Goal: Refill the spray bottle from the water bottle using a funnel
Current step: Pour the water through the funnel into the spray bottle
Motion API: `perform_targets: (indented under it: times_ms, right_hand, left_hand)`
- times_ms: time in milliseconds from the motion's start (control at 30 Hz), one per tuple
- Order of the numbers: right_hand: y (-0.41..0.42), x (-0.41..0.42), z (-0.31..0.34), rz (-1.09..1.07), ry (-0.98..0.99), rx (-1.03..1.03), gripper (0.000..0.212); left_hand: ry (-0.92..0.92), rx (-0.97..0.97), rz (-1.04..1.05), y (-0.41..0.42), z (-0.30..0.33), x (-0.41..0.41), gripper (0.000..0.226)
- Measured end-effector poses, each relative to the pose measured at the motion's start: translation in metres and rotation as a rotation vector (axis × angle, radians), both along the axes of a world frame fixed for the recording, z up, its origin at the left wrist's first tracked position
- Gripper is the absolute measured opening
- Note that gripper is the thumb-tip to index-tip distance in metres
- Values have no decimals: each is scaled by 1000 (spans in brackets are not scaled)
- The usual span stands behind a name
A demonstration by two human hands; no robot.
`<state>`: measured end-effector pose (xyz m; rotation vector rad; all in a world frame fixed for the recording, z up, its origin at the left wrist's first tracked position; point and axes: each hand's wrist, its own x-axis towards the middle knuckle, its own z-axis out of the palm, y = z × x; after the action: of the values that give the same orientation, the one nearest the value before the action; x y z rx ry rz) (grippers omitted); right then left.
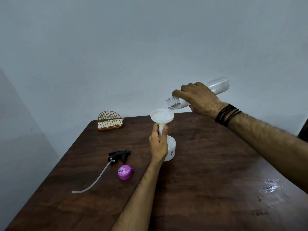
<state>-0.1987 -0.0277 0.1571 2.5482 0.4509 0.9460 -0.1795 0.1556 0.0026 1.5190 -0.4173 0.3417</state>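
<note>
- A gold wire rack [110, 121] stands at the back left of the dark wooden bench [208, 164], with something pale inside that is hard to identify.
- Nearer the front, the black spray head [120, 155] lies on its side with its clear tube [93, 180] trailing toward the edge; a purple cap [125, 172] rests just beside it.
- The left hand [158, 144] wraps the neck of the white spray bottle [170, 150], fingers [155, 130] pinching the stem of the white funnel [162, 116] seated in its mouth.
- The right hand [199, 99] holds the clear water bottle [196, 95] tipped mouth-down over the funnel, fingers closed around its body as water runs into the bowl.
- Pouring well likely means keeping the stream slow and central, letting the funnel drain before tilting further, and holding the stem upright.
- A wet patch [270, 186] glistens at right.
- The spray bottle's fill level cannot be seen through its white wall, and the hand hides its neck.
</note>
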Motion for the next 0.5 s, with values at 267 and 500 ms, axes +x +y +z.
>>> perform_targets:
  times_ms: [267, 500]
  right_hand:
    - [1, 3, 2, 17, -50, -82, 63]
    - [1, 9, 1, 49, -101, -154, 61]
  left_hand:
    - [5, -8, -5, -1, -1, 1, 18]
    - [-7, -6, 0, -1, -1, 1, 20]
